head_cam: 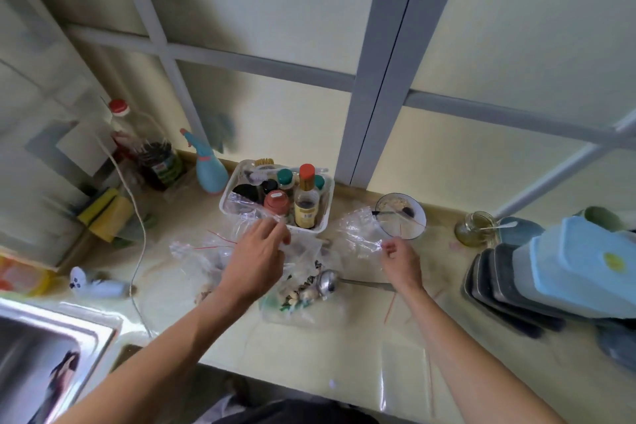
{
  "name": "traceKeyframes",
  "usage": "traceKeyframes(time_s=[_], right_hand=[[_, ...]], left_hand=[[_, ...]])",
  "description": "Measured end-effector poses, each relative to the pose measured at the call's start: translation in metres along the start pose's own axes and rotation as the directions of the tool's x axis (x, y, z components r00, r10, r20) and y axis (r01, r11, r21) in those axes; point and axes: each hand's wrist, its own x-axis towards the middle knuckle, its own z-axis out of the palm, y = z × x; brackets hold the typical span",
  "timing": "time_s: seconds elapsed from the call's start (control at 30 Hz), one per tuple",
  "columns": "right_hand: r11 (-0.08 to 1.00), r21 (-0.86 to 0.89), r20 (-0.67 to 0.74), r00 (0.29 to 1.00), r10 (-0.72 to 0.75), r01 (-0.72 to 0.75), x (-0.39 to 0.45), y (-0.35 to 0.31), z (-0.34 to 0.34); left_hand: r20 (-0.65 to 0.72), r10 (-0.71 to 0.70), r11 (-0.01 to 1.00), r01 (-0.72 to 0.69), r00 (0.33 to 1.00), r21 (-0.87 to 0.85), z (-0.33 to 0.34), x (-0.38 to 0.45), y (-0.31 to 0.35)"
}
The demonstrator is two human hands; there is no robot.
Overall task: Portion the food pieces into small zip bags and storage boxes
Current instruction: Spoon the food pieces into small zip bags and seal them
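Clear zip bag (361,234) stretches between both hands' grip, left hand (256,258) and right hand (401,260).

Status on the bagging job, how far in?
Early. Done: nothing looks sealed, though a few zip bags lie out on the counter. In hand: left hand and right hand each pinch a clear bag. Left: food pieces beside the ladle, and the stacked storage boxes untouched.
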Motion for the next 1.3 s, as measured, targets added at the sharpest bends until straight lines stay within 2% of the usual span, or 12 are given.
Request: traceKeyframes(time_s=[0.1, 0.17, 0.27, 0.5, 0.57, 0.73, 0.9, 0.93, 1.0, 1.1, 1.17, 1.3], right_hand=[[0.995, -0.088, 0.051, 0.998, -0.039, 0.043, 0.003, 0.002, 0.015], [0.981, 0.013, -0.055, 0.98, 0.193, -0.193, 0.003, -0.001, 0.016], [0.881, 0.185, -0.023, 0.894, 0.447, -0.436, 0.011, 0.0, 0.015], [0.925, 0.242, 0.163, 0.952, 0.26, -0.294, 0.027, 0.009, 0.003], [0.954, 0.177, 0.104, 0.968, 0.227, -0.243, 0.029, 0.01, -0.001], [0.962, 0.249, -0.033, 0.992, 0.124, -0.112, 0.03, -0.005, -0.025], [0.966, 0.255, -0.229, 0.973, 0.025, 0.035, 0.027, -0.024, -0.062], [0.972, 0.221, -0.202, 0.979, -0.028, 0.074, 0.026, -0.028, -0.068], [0.976, 0.172, 0.02, 0.99, -0.139, 0.134, 0.018, -0.038, -0.077], [0.969, 0.172, 0.428, 0.873, -0.234, 0.176, -0.004, -0.051, -0.082], [0.964, 0.17, 0.512, 0.818, -0.263, 0.203, -0.02, -0.053, -0.074], [0.972, 0.199, 0.55, 0.808, -0.214, 0.122, -0.036, -0.04, -0.042]], left_hand=[[0.069, 0.131, 0.991, -0.128, 0.989, -0.048, 0.015, -0.01, 0.029], [0.13, 0.195, 0.979, -0.186, 0.972, -0.078, 0.025, -0.018, 0.044], [0.212, 0.21, 0.976, -0.192, 0.954, -0.104, 0.036, -0.03, 0.056], [0.358, 0.168, 0.985, -0.141, 0.918, -0.1, 0.048, -0.051, 0.061], [0.368, 0.143, 0.988, -0.113, 0.919, -0.102, 0.05, -0.053, 0.061], [0.391, 0.046, 0.988, 0.016, 0.919, -0.154, 0.059, -0.047, 0.063], [0.333, -0.127, 0.885, 0.259, 0.934, -0.388, 0.064, -0.023, 0.079], [0.34, -0.19, 0.825, 0.337, 0.921, -0.454, 0.064, -0.018, 0.084], [0.4, -0.312, 0.628, 0.503, 0.862, -0.594, 0.066, -0.009, 0.095], [0.522, -0.382, 0.369, 0.644, 0.762, -0.67, 0.071, 0.003, 0.105], [0.611, -0.344, 0.303, 0.7, 0.713, -0.647, 0.074, 0.006, 0.11], [0.672, -0.305, 0.327, 0.737, 0.675, -0.592, 0.077, 0.002, 0.113]])
